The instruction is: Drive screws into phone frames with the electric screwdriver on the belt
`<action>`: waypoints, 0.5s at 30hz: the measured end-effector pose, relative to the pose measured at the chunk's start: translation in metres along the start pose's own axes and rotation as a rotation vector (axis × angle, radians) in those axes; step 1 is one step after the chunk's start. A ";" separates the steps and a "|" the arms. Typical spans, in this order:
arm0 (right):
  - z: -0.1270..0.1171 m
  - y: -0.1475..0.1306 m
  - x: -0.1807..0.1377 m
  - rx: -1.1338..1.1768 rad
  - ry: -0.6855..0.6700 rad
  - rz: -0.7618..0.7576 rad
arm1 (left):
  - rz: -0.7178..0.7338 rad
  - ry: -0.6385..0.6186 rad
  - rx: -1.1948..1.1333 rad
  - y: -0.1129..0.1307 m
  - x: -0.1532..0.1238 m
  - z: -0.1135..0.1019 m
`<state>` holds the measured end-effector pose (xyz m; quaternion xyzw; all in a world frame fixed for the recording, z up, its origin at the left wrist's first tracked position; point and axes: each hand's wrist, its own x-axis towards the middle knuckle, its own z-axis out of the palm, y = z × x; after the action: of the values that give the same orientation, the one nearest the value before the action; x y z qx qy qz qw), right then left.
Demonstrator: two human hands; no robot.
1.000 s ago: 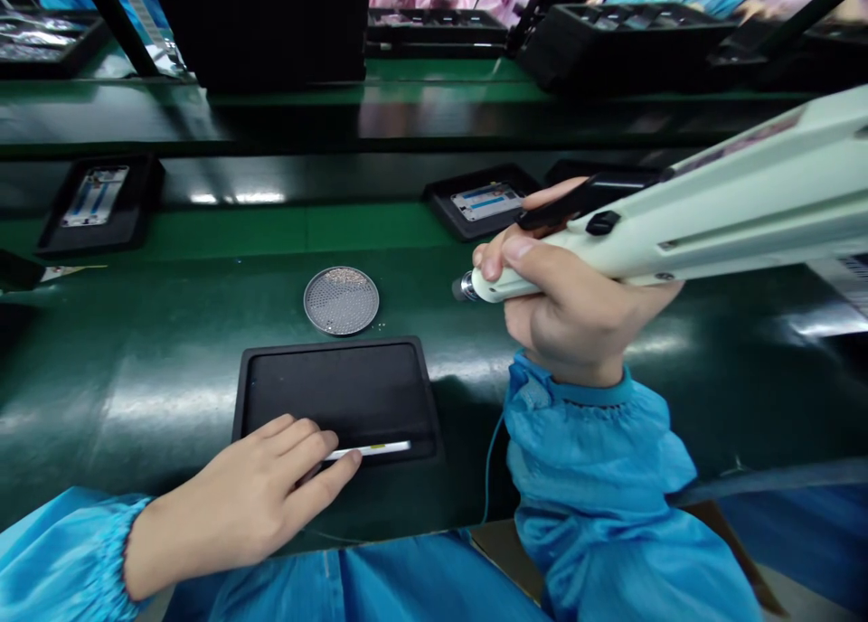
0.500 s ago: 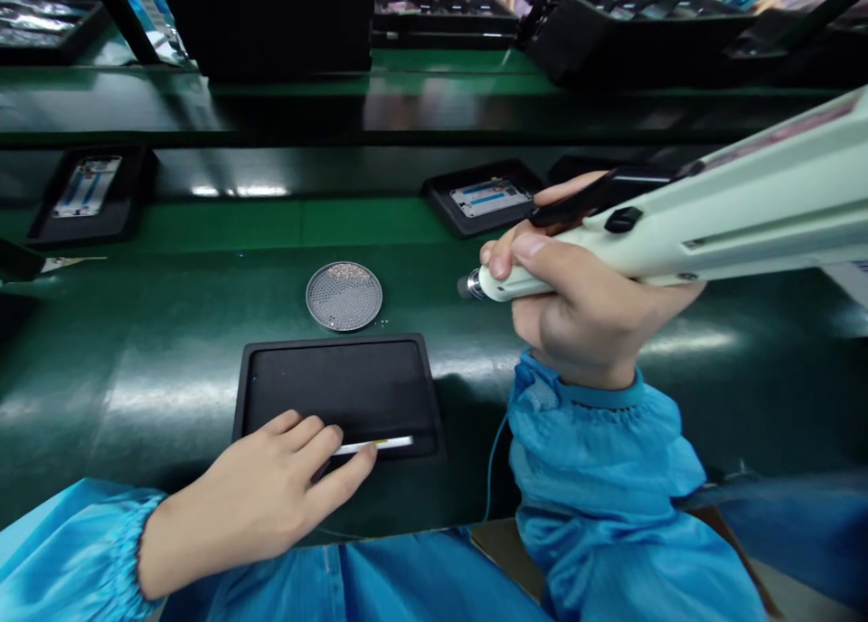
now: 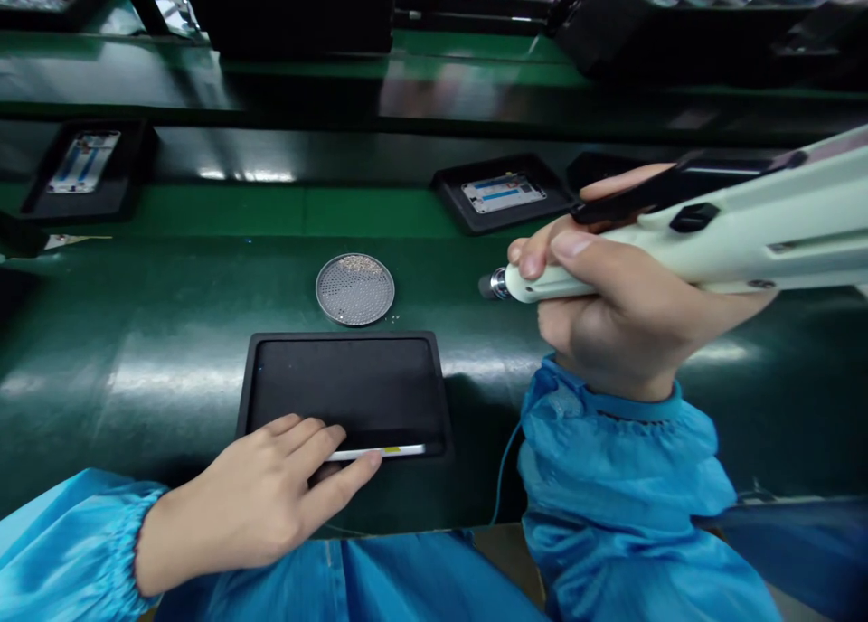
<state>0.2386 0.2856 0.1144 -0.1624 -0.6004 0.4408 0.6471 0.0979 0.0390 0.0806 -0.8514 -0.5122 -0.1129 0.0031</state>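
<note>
My right hand (image 3: 603, 296) is wrapped round a pale green electric screwdriver (image 3: 732, 242) with a black lever along its top. Its metal and dark tip (image 3: 494, 285) points left, above the bench and apart from everything on it. Over the near edge of a black tray (image 3: 444, 396), my left hand (image 3: 271, 486) has its fingers closed on a thin phone (image 3: 407, 450). The phone is seen almost edge-on, with a white side and a yellow mark; much of it is hidden by the fingers. Beyond the tray lies a round grey perforated dish (image 3: 356, 301) with tiny screws at its far side.
A few tiny bits (image 3: 393, 318) lie beside the dish. Black trays with opened phone frames stand at the back left (image 3: 85, 163) and back centre-right (image 3: 505, 193). A raised ledge with black boxes (image 3: 671, 25) runs behind. A blue cord (image 3: 502, 477) hangs near my right sleeve.
The view has tilted down and shifted slightly. My right hand and screwdriver have moved right. In my left hand, the phone's edge has tipped, showing more white side and the yellow mark.
</note>
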 end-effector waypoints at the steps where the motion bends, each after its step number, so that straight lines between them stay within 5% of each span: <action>1: 0.001 0.000 0.000 0.002 0.002 0.008 | 0.000 0.038 -0.016 0.000 -0.002 -0.001; 10: -0.005 0.006 0.003 0.065 0.001 0.100 | -0.045 0.133 -0.139 -0.001 -0.005 -0.016; 15: -0.007 0.010 0.002 0.041 0.002 -0.008 | -0.099 0.166 -0.187 0.003 -0.011 -0.008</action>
<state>0.2415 0.2951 0.1069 -0.1471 -0.5911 0.4504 0.6527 0.0938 0.0268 0.0868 -0.8094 -0.5388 -0.2303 -0.0396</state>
